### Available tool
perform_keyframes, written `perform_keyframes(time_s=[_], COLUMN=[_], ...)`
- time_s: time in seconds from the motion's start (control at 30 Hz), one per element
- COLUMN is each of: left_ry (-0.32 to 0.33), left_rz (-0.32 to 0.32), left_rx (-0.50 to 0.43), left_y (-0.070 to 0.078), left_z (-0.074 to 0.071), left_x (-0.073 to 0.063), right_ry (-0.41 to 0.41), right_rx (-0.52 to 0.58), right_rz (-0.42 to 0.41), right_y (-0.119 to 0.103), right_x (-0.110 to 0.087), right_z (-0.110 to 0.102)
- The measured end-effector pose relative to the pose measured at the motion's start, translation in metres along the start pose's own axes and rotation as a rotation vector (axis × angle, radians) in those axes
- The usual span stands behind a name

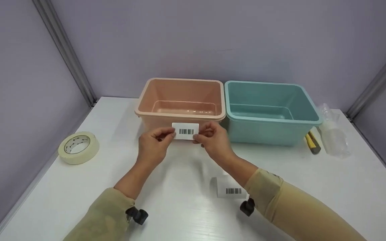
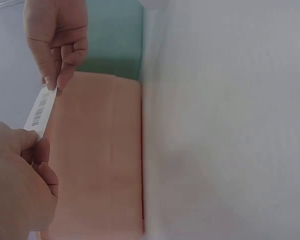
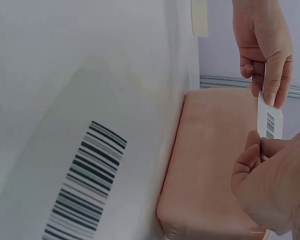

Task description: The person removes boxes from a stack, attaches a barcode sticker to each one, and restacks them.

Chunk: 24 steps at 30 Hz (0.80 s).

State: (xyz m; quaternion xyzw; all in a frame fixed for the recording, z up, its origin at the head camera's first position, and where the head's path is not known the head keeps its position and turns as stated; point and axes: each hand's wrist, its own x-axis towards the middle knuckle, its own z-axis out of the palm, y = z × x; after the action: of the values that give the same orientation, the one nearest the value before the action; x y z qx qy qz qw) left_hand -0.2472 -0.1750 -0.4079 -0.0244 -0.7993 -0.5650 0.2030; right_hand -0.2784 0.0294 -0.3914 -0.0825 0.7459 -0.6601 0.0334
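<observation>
Both hands hold a small white barcode label (image 1: 185, 131) in front of the peach bin (image 1: 179, 117). My left hand (image 1: 152, 146) pinches its left edge between thumb and finger, and my right hand (image 1: 215, 140) pinches the right edge. In the left wrist view the label (image 2: 40, 113) stretches between the two hands, near the upper edge of the bin's front wall. The right wrist view has the label (image 3: 269, 120) by that same wall; I cannot tell whether it touches. A second barcode label (image 1: 230, 188) lies on the white table below my right forearm.
A teal bin (image 1: 266, 132) stands against the peach bin's right side. Further right lie a yellow-and-black utility knife (image 1: 313, 143) and a clear plastic bag (image 1: 335, 139). A roll of masking tape (image 1: 90, 147) lies at the left. Purple-grey walls (image 1: 213, 36) enclose the table.
</observation>
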Motion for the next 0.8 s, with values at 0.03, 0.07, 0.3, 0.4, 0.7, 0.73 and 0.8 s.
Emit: perform_keyframes(time_s=[0.03, 0.07, 0.3, 0.4, 0.7, 0.73, 0.8], left_ry=[0.004, 0.006, 0.025, 0.039, 0.067, 0.069, 0.073], left_rz=[0.003, 0.005, 0.022, 0.048, 0.122, 0.125, 0.127], left_rx=[0.007, 0.012, 0.045, 0.055, 0.099, 0.101, 0.100], left_y=[-0.003, -0.005, -0.022, -0.026, -0.035, -0.036, -0.038], left_z=[0.000, 0.000, -0.001, -0.001, 0.000, 0.000, 0.000], left_x=[0.002, 0.005, 0.016, 0.021, 0.030, 0.030, 0.031], right_ry=[0.002, 0.003, -0.005, -0.010, 0.004, 0.002, -0.003], right_rx=[-0.018, -0.039, -0.135, -0.143, -0.196, -0.197, -0.195], right_rz=[-0.010, -0.017, -0.013, -0.018, -0.051, -0.056, -0.067], right_y=[0.002, 0.004, 0.013, 0.016, 0.018, 0.019, 0.020], right_x=[0.002, 0.005, 0.017, 0.021, 0.025, 0.026, 0.027], right_z=[0.002, 0.004, 0.012, 0.015, 0.021, 0.021, 0.022])
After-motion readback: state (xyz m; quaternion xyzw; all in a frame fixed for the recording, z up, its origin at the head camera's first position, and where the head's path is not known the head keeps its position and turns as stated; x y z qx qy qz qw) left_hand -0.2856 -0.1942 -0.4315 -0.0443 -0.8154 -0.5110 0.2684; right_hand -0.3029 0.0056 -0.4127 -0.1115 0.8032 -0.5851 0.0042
